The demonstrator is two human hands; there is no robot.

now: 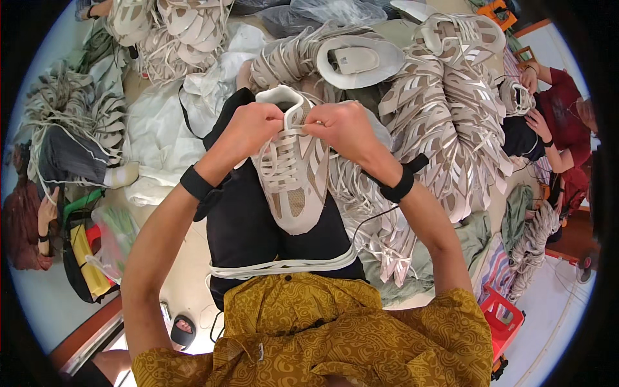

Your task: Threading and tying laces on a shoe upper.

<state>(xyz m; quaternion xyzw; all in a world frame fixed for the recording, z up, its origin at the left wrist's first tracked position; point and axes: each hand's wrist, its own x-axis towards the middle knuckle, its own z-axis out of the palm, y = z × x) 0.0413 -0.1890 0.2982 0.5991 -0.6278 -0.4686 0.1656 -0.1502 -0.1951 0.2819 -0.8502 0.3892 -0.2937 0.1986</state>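
A beige and white sneaker upper (pixel 298 209) lies over my black-clad thighs, toe pointing at me. Its pale shoelace (pixel 282 162) crosses the front in several rows. At the upper eyelets, my left hand (pixel 256 131) is closed in a pinch on the lace beside the collar. My right hand (pixel 348 132) pinches the lace on the other side of the tongue, fingers closed. The exact ends of the lace are hidden by my fingers. Several loose white laces (pixel 284 266) lie in a bundle across my lap.
Long stacks of nested shoe uppers (pixel 445 129) lie ahead and right; another stack (pixel 293 55) carries an upper with its sole side showing. White sheeting (pixel 161 132) spreads at left. Co-workers sit at both sides, one in a red shirt (pixel 567 106). A red plastic stool (pixel 500 316) stands right.
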